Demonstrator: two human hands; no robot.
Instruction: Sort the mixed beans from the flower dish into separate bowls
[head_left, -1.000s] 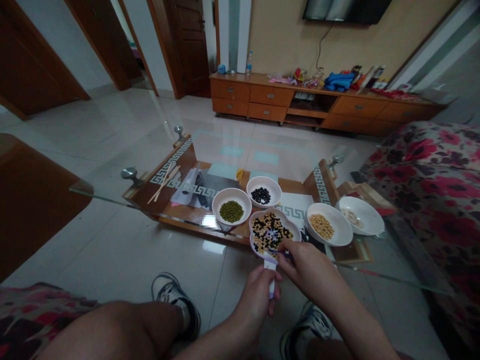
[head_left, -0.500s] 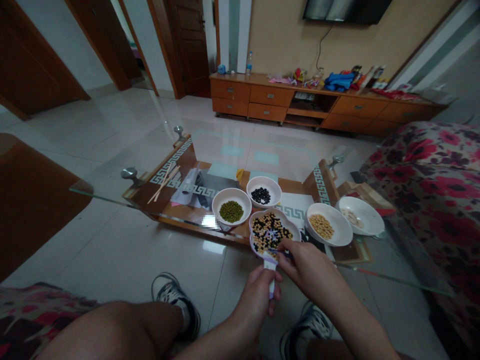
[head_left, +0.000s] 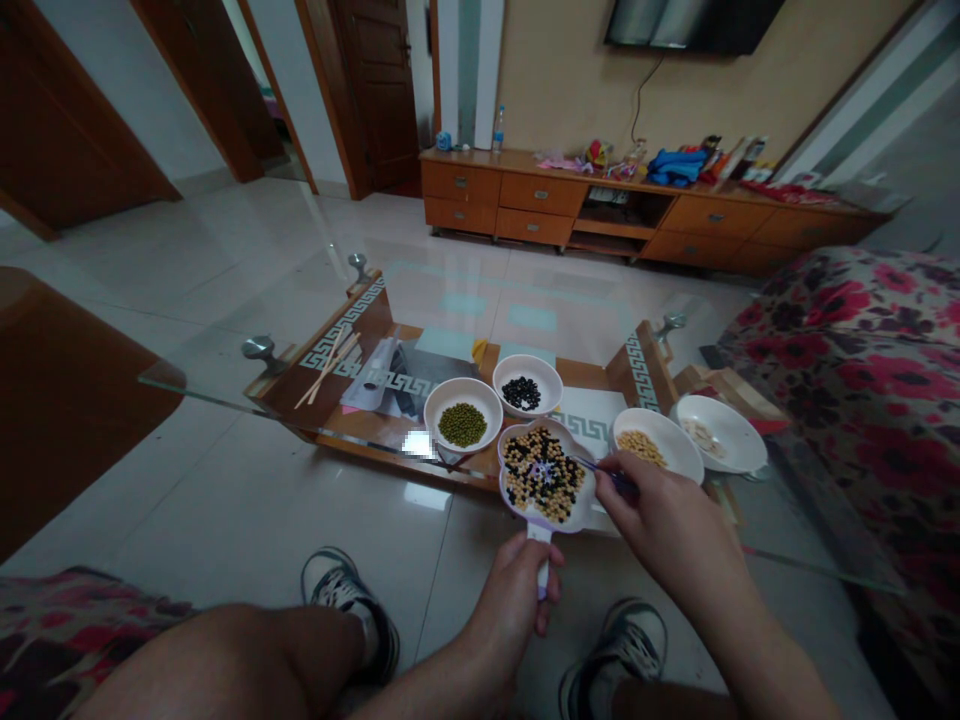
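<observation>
My left hand (head_left: 517, 597) grips the handle of a lilac flower-shaped dish (head_left: 545, 476) filled with mixed black and yellow beans, held over the front edge of a glass table (head_left: 247, 300). My right hand (head_left: 667, 525) holds thin blue tweezers (head_left: 604, 470) whose tips reach over the dish's right rim. Behind the dish stand white bowls: green beans (head_left: 463, 415), black beans (head_left: 527, 384), yellow beans (head_left: 658, 446), and a bowl with a few pale pieces (head_left: 720, 432).
Chopsticks (head_left: 328, 366) and papers lie on the table's lower wooden shelf. A flowered sofa (head_left: 862, 370) stands to the right, a wooden TV cabinet (head_left: 637, 205) at the far wall. My knees and sneakers are below the table edge.
My right hand has moved right and slightly up, from the near rim of the lilac dish to its right side, with the tweezers now showing. The left hand and dish stay put.
</observation>
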